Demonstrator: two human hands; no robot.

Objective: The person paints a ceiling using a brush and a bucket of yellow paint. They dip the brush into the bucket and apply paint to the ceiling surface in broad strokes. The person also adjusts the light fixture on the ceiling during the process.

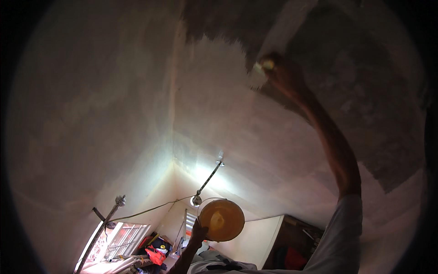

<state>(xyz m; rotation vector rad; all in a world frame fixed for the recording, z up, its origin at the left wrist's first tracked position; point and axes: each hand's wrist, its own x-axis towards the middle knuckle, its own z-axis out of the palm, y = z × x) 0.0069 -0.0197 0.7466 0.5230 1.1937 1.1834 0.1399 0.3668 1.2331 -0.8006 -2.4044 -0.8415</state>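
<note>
Painting the ceiling, bucket in hand.
Right hand (283,71) grips a brush (261,68) at one o'clock, on the paint edge; left hand (199,230) holds a bucket (222,220) at six.

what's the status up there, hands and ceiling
Right hand raised, gripping brush against ceiling. Left hand holding orange bucket. Dark unpainted patch to the right. Nothing in the way.

Head cam, tilted up toward ceiling (219,114), wide fisheye.
</note>
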